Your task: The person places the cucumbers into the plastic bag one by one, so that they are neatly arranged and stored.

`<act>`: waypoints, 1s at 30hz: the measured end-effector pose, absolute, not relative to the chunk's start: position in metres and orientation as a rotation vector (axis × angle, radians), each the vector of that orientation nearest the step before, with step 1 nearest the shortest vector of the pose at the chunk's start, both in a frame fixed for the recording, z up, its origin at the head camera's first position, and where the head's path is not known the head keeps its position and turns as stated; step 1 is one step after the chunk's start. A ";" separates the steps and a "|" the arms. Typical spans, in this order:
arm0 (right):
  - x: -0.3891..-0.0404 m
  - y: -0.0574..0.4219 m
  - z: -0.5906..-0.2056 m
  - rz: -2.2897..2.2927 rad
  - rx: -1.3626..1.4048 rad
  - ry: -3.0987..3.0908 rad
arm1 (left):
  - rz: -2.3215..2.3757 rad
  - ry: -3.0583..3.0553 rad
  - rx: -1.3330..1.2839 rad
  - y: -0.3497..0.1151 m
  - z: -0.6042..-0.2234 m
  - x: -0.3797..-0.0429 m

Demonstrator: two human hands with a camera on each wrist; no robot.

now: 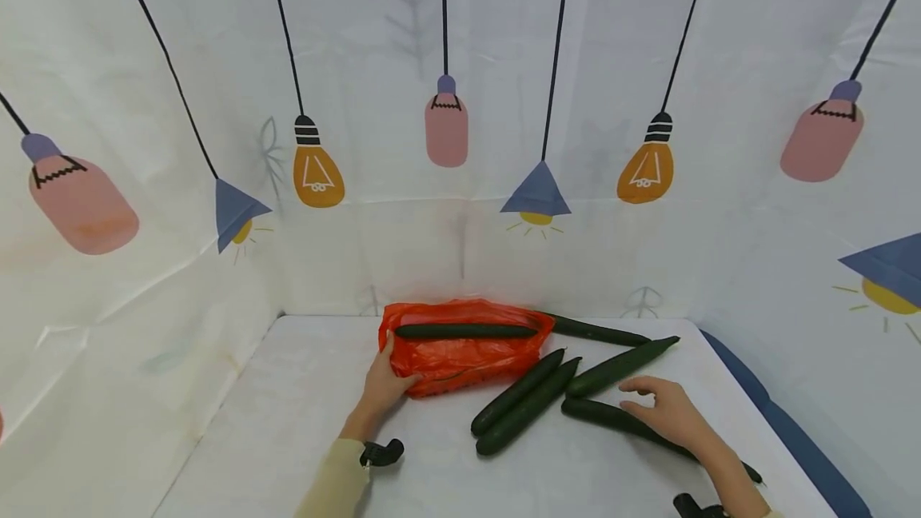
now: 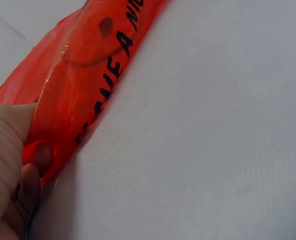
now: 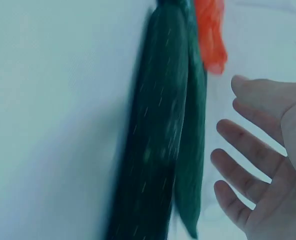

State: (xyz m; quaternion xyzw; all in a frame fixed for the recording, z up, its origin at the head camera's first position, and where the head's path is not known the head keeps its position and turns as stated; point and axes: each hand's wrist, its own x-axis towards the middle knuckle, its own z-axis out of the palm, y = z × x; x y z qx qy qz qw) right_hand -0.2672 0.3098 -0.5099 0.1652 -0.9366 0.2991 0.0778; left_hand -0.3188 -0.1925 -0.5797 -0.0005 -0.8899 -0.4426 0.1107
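Note:
My left hand (image 1: 384, 384) grips the left edge of a red plastic bag (image 1: 460, 360), thumb on top in the left wrist view and fingers partly behind the film. Black printed letters (image 2: 110, 70) run along the bag's side. One dark green cucumber (image 1: 468, 331) lies in the bag's mouth. My right hand (image 1: 669, 416), fingers apart and holding nothing, hovers over a long cucumber (image 1: 600, 413) at the right. Just beyond that hand, another cucumber (image 1: 622, 368) lies slanted. In the right wrist view the spread fingers (image 3: 248, 150) are beside two cucumbers, the nearer cucumber (image 3: 155, 120) blurred.
Two cucumbers lie side by side mid-table, the left cucumber (image 1: 516, 392) against the right cucumber (image 1: 528, 408). A further cucumber (image 1: 597, 332) extends from behind the bag. The white table (image 1: 273, 422) meets a lamp-printed curtain (image 1: 468, 246) at its back. Dark blue fabric (image 1: 806, 438) borders the right edge.

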 end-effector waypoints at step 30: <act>-0.249 0.334 -0.548 1.107 0.271 -2.925 | -1.439 -2.668 0.110 -0.210 -0.572 -0.329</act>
